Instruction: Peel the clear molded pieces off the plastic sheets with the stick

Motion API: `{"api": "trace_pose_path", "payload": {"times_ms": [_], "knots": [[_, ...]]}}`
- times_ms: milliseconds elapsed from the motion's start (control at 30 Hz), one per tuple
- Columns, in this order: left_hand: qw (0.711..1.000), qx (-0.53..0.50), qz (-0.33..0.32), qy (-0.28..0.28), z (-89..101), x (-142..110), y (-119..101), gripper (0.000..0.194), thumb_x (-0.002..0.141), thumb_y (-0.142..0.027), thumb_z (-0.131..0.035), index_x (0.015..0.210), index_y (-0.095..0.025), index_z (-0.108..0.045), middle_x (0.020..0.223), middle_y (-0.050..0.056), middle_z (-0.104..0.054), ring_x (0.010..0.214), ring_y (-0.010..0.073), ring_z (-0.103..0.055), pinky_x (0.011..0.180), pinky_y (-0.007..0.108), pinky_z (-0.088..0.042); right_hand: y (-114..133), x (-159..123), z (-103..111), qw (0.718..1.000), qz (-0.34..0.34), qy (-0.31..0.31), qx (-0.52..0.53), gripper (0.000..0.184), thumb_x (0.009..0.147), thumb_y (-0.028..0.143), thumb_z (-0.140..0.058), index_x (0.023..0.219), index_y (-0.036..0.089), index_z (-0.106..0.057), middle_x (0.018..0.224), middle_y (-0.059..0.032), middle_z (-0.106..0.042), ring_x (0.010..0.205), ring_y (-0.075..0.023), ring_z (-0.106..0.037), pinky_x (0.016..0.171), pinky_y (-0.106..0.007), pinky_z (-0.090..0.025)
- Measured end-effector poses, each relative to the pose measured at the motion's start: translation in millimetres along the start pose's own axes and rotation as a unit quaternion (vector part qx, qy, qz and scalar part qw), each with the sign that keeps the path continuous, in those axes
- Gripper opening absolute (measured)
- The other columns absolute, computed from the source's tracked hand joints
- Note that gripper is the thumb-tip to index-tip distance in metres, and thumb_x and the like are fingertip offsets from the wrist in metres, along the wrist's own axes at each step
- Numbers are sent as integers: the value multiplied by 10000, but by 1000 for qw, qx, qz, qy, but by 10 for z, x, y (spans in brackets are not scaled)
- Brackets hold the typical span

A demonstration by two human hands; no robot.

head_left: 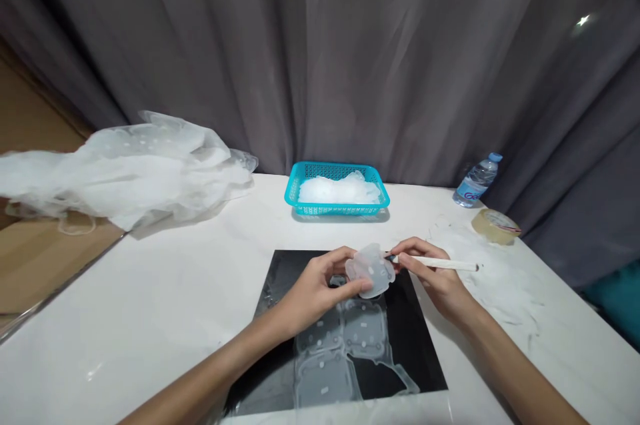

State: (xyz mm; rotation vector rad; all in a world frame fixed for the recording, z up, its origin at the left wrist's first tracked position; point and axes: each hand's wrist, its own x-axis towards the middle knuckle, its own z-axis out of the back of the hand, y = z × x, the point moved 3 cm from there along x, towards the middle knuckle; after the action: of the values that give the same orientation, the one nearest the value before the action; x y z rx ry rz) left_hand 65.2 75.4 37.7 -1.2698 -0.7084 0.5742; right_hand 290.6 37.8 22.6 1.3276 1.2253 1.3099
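Observation:
Between the thumb and fingers of my left hand (320,281) is a thin, translucent whitish piece (373,271) with a wavy outline and small marks on it. My right hand (437,275) grips a slim white pen-like tool (440,263); its dark tip end meets the right edge of the piece. Whether that tip is a blade or a nib cannot be made out. Under both hands lies a black mat (415,358). On it rests a translucent sheet (325,378) with similar rounded shapes in it and a cut-out gap at the lower right.
Behind the mat stands a turquoise basket (340,209) holding a pile of whitish translucent pieces (340,190). A large clear plastic bag (165,171) is at the left by cardboard (55,251). A water bottle (477,181) and a tape roll (495,227) sit at the right. Grey curtain (340,51) hangs behind.

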Motion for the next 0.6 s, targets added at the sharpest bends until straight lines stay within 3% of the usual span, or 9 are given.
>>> {"api": "trace_pose_path", "payload": {"times_ms": [133, 333, 400, 533, 600], "knots": [[999, 49, -3, 5, 56, -45, -116, 215, 1009, -388, -694, 1023, -179, -741, 1003, 43, -721, 914, 197, -676, 857, 312, -536, -17, -29, 25, 999, -3, 27, 26, 171, 940, 385, -779, 1008, 227, -787, 898, -43, -763, 813, -179, -704, 771, -291, -558], [992, 125, 0, 9, 159, -65, -177, 301, 1082, -405, -560, 1001, -189, -754, 874, 17, -700, 754, 153, -607, 734, 280, -486, 16, -55, 13, 997, -17, 67, 36, 214, 915, 403, -805, 1017, 215, -799, 987, -78, -777, 768, -173, -701, 668, -278, -572], [993, 119, 2, 5, 171, -59, -157, 310, 1082, -411, -557, 984, -186, -746, 884, 17, -694, 756, 150, -614, 729, 275, -488, 48, -34, 20, 997, -19, 53, 59, 306, 944, 510, -744, 972, 208, -791, 1001, -90, -780, 708, -169, -698, 576, -267, -567], [997, 70, 17, -10, 176, -39, -144, 279, 1064, -407, -587, 984, -183, -731, 860, 5, -686, 728, 136, -620, 703, 253, -507, 70, 19, 59, 997, -12, -18, 77, 705, 988, 776, -440, 740, 179, -719, 913, -111, -768, 551, -158, -653, 411, -259, -506], [999, 44, 25, -16, 173, -32, -159, 256, 1057, -398, -599, 997, -185, -727, 818, -5, -685, 715, 132, -619, 694, 242, -510, 49, 14, 62, 998, -9, -47, 35, 732, 987, 796, -409, 731, 175, -700, 816, -87, -740, 497, -136, -613, 420, -254, -490]]}}
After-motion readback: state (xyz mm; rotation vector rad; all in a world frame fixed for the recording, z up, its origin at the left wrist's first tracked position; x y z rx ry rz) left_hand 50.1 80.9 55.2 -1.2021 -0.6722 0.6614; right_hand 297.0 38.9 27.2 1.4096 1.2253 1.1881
